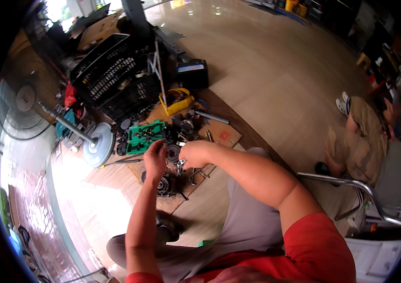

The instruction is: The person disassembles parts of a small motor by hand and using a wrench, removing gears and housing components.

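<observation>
Reaching over metal parts (163, 187), hands (155, 160) (196, 153) loosely curled, any hold unclear, blue-and-white label (190, 68) on black case (193, 79)

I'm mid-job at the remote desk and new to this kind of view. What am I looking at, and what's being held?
There's no machine: these are a person's own bare arms, seen from a fisheye camera worn on the head, looking down. That's why edges bend. The left hand and right hand are close together over a brown board on the floor. On it lie an open green case, dark round parts and a grey tube. A shiny metal piece shows beside the right hand; whether either hand grips anything is too small to tell.
</observation>
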Demonstrator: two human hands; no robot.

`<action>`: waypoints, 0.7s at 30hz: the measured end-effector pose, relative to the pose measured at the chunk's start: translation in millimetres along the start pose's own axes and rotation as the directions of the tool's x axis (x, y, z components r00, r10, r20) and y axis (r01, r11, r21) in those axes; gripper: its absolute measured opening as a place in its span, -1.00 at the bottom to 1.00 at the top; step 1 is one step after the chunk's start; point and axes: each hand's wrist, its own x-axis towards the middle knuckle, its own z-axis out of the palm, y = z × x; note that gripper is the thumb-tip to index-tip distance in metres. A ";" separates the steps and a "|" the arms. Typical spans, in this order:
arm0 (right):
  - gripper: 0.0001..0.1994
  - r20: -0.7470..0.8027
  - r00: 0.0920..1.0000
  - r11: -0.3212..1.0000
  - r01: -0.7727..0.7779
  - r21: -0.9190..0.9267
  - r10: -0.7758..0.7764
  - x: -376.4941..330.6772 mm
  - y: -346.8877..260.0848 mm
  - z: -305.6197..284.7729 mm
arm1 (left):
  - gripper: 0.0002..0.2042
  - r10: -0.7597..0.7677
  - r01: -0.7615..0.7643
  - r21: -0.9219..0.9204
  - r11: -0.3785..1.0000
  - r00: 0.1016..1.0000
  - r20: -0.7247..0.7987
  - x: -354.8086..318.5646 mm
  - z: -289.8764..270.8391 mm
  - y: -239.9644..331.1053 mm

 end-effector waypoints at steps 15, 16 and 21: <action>-0.78 -0.122 0.987 0.988 0.119 0.093 -0.108 18.1 -47.2 8.4 | -0.59 -0.411 0.358 -0.389 0.849 0.910 -0.060 -77.6 -92.7 10.5; -0.77 -0.143 0.982 0.987 0.135 0.087 -0.122 18.1 -46.9 9.1 | -0.59 -0.329 0.296 -0.342 0.892 0.944 -0.039 -76.5 -87.2 7.5; -0.74 -0.356 0.926 0.978 0.177 0.115 -0.126 31.0 -34.2 15.3 | -0.66 -0.279 0.288 -0.262 0.921 0.958 0.071 -63.6 -65.7 -4.5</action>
